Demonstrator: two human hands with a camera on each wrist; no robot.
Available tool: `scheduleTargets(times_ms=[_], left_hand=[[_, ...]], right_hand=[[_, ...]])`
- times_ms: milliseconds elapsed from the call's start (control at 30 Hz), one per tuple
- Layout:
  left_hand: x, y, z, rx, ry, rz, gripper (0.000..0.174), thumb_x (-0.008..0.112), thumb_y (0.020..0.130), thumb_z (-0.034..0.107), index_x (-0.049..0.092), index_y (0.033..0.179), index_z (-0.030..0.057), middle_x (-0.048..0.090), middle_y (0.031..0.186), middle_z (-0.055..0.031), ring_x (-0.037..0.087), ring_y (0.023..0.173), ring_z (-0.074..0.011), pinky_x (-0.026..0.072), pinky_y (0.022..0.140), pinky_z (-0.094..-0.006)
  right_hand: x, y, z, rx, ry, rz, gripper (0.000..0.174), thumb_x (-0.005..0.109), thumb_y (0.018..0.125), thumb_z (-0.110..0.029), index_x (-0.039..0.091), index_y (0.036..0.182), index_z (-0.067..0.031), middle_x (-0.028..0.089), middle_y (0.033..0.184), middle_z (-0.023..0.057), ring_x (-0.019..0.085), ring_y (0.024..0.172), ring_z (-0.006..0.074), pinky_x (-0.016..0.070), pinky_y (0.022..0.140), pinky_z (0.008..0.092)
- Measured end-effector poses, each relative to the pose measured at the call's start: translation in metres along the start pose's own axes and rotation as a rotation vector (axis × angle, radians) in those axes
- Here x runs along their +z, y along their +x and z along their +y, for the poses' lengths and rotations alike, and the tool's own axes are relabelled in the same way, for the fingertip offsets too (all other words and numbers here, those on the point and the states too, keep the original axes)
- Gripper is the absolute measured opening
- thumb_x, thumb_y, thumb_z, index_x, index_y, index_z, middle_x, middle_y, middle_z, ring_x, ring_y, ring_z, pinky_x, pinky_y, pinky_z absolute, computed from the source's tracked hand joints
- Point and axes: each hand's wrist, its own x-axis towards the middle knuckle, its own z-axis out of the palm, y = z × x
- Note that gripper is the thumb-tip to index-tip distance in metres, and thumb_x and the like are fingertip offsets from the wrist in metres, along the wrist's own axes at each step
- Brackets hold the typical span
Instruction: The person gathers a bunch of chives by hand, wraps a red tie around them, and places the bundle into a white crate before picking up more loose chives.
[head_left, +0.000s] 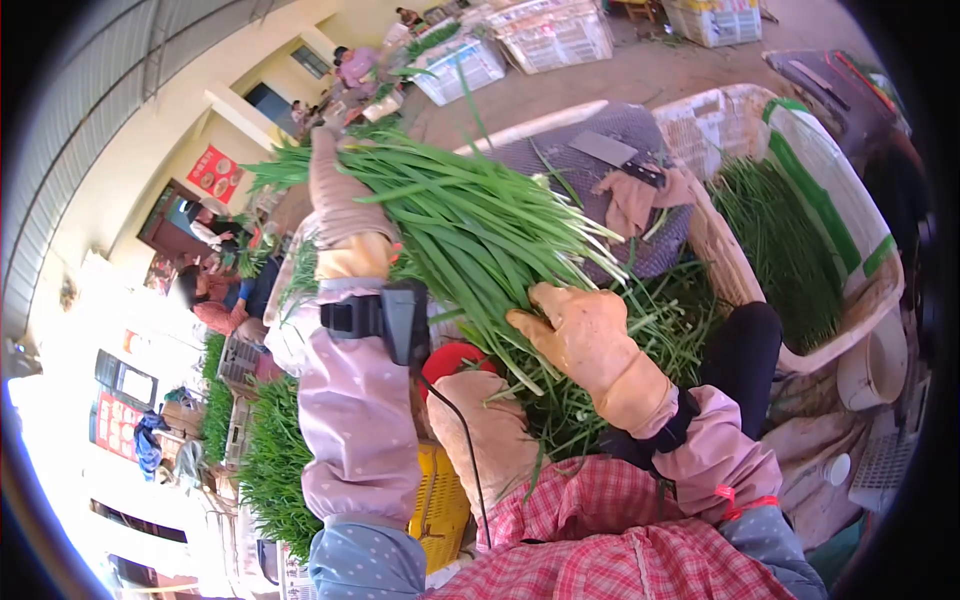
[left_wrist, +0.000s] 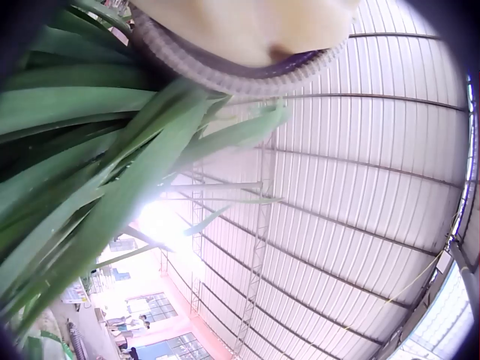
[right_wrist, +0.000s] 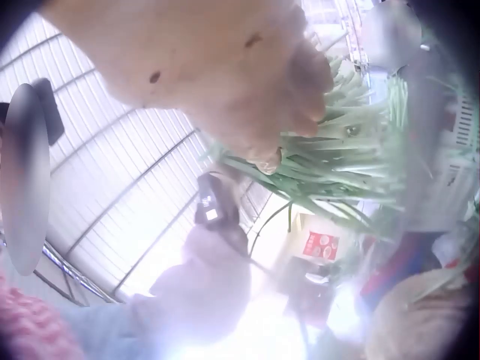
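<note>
A thick bunch of garlic chives (head_left: pixel 480 210), green leaves with pale stem ends, lies slantwise across the middle of the head view. My gloved left hand (head_left: pixel 340 190) grips it around the leafy end, and long leaves (left_wrist: pixel 97 142) fill the side of the left wrist view. At the lower edge near the pale ends, my gloved right hand (head_left: pixel 590 345) has its fingers curled and pinches some of the leaves. In the right wrist view its fingertips (right_wrist: pixel 307 124) lie right against the stems. Loose leaves (head_left: pixel 660 320) are heaped beneath.
Beyond the bunch, a cleaver (head_left: pixel 605 150) and a rag (head_left: pixel 640 198) lie on a dark mesh-covered surface (head_left: pixel 530 150). To the right stands a large crate (head_left: pixel 705 250) holding more chives. A white bucket (head_left: pixel 872 365) sits beside it. Other people work among crates in the background.
</note>
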Motion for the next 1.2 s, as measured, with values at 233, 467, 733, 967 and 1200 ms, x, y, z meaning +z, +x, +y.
scheduleTargets(times_ms=[233,467,733,967,1200], left_hand=[[0.035,-0.050,0.002,-0.038,-0.115,0.171,0.025,0.061,0.094,0.034,0.059,0.104,0.0112,0.050,0.065,0.0059,0.051,0.061,-0.0144,0.0489,0.061,-0.0336],[-0.025,-0.028,-0.022,-0.093,-0.170,0.088,0.034,0.063,0.091,0.043,0.059,0.109,0.0145,0.051,0.073,0.0019,0.054,0.070,-0.0153,0.0503,0.063,-0.0350],[-0.024,-0.043,-0.028,-0.167,-0.230,0.087,0.024,0.062,0.093,0.040,0.061,0.096,0.0162,0.045,0.065,0.0055,0.047,0.060,-0.0153,0.0474,0.064,-0.0351],[-0.013,-0.057,-0.036,-0.189,-0.153,0.052,0.032,0.063,0.092,0.041,0.058,0.107,0.0132,0.044,0.066,0.0046,0.049,0.060,-0.0125,0.0457,0.057,-0.0288],[0.010,-0.068,-0.048,-0.184,-0.199,-0.109,0.028,0.064,0.092,0.036,0.060,0.105,0.0117,0.041,0.067,0.0054,0.046,0.065,-0.0117,0.0428,0.063,-0.0272]], right_hand=[[-0.006,-0.013,0.018,0.002,0.206,0.004,0.016,0.071,0.080,-0.023,0.071,0.092,-0.0119,0.068,0.080,0.0075,0.065,0.074,0.0277,0.0513,0.062,0.0376],[-0.015,-0.022,0.023,0.140,0.602,0.147,0.018,0.074,0.078,-0.006,0.071,0.096,-0.0046,0.070,0.092,0.0131,0.068,0.085,0.0262,0.0533,0.075,0.0315],[-0.054,-0.053,0.052,0.360,1.441,-0.587,0.012,0.056,0.096,-0.008,0.064,0.096,0.0017,0.067,0.090,0.0041,0.061,0.088,0.0112,0.0495,0.084,0.0296],[-0.068,-0.093,0.091,0.096,0.187,-0.883,0.024,0.064,0.088,-0.022,0.062,0.106,-0.0073,0.068,0.089,0.0133,0.065,0.084,0.0308,0.0513,0.077,0.0368],[-0.100,-0.010,0.047,-0.075,0.363,-0.289,0.028,0.069,0.082,-0.011,0.063,0.109,-0.0080,0.068,0.096,0.0115,0.065,0.088,0.0304,0.0512,0.075,0.0393]])
